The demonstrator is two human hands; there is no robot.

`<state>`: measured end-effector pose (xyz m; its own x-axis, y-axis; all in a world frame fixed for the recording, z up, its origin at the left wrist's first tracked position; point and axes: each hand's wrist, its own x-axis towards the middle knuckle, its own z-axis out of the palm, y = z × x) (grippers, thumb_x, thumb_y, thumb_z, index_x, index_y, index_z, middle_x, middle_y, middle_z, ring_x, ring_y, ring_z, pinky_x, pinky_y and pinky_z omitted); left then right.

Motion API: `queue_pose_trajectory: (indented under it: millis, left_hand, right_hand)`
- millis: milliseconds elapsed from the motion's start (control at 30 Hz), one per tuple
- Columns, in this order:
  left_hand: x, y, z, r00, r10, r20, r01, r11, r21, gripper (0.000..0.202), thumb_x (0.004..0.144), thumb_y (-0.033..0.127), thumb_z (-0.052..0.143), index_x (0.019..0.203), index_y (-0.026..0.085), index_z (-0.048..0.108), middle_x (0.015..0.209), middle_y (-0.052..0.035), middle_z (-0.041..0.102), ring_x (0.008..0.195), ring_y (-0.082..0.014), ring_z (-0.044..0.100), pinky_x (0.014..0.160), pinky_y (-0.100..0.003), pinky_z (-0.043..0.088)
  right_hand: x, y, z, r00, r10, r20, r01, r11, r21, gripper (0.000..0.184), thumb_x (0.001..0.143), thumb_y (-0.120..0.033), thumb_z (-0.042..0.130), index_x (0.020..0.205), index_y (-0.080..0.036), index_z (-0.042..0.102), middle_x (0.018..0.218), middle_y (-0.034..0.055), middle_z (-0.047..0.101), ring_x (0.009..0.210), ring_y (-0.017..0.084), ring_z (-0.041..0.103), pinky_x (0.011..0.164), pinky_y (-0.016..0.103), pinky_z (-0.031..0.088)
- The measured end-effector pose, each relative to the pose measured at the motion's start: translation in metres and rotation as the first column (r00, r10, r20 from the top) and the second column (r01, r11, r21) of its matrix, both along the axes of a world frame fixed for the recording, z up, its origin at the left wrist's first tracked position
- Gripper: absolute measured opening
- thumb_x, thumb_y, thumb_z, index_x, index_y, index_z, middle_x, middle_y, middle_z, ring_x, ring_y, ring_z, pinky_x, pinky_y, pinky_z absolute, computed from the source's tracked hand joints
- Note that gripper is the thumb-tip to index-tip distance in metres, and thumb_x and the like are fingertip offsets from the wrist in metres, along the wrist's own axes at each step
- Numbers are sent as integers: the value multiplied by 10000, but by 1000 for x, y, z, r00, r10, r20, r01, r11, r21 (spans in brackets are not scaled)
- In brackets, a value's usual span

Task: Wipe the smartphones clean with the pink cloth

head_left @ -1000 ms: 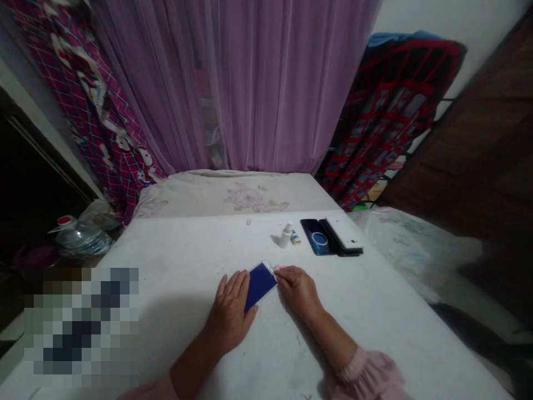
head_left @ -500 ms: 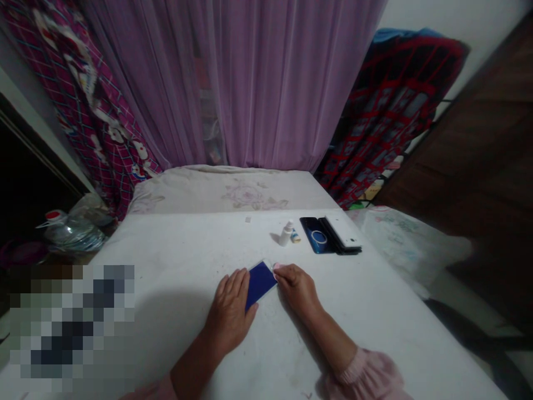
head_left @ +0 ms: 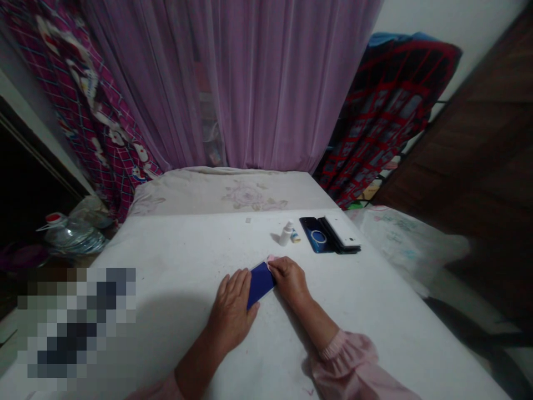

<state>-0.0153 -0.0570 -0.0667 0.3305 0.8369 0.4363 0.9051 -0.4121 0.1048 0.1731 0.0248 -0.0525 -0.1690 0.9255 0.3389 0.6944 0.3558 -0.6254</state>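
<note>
A dark blue phone (head_left: pixel 260 282) lies flat on the white table (head_left: pixel 175 261) between my hands. My left hand (head_left: pixel 231 311) rests on its left edge with fingers stretched out flat, pressing it down. My right hand (head_left: pixel 288 278) is at the phone's far right corner, fingers curled and pinched on something small and pale that I cannot make out. Further back stand a small white bottle (head_left: pixel 285 233) and a tiny blue-labelled bottle (head_left: pixel 295 236).
Two more phones, one dark (head_left: pixel 316 238) and one white (head_left: pixel 342 233), lie side by side at the back right. A purple curtain (head_left: pixel 250 83) hangs behind a cushion (head_left: pixel 225 191). A plastic jug (head_left: pixel 70 233) sits off the table's left edge.
My right hand has slid a little to the left and away, onto the phone's top corner. The left hand and the phone stay where they were.
</note>
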Motion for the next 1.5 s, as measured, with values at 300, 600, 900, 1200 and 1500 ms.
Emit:
queue_pose_trajectory:
  millis: [300,600,900,1200,1500]
  left_hand:
    - [-3,5,3,999,-49,-17,48,998,-51,587,957,375,430,1468,99,346,1462,-161,500,1362,-274,447,1161,-468,263]
    - [-41,6,-3,1000,-15,-19,13,998,-67,850,838,653,548,1456,97,369,1515,-217,406,1427,-374,326,1147,-584,235]
    - [-52,-10,1,995,68,72,-63,996,-71,590,852,494,607,1350,188,521,1376,-173,582,1312,-356,502,1128,-615,262]
    - [-50,-4,3,989,83,119,-65,987,-145,605,801,394,657,1349,186,504,1373,-169,587,1325,-350,490,1113,-612,291]
    - [-47,-4,1,980,125,152,-105,985,-134,502,768,320,656,1244,188,563,1409,-168,553,1347,-338,466,1133,-580,287]
  right_hand:
    - [-1,2,-2,997,-57,-54,55,998,-31,174,828,-190,630,861,-262,784,862,44,758,834,199,705,796,317,551]
    - [13,20,5,962,-146,-230,118,984,-131,260,854,-317,557,907,-181,772,870,62,777,772,205,719,710,299,567]
    - [-8,-5,1,999,36,40,-39,995,96,239,893,-211,538,1007,-237,747,1118,84,739,1080,246,664,1000,453,462]
    - [-56,-45,6,901,352,254,-390,913,120,428,908,-143,484,1318,-193,599,1346,122,611,1298,255,523,1127,513,337]
    - [-49,-64,21,836,503,220,-527,848,63,363,963,-277,462,1278,-222,632,1335,84,627,1309,241,510,1141,494,307]
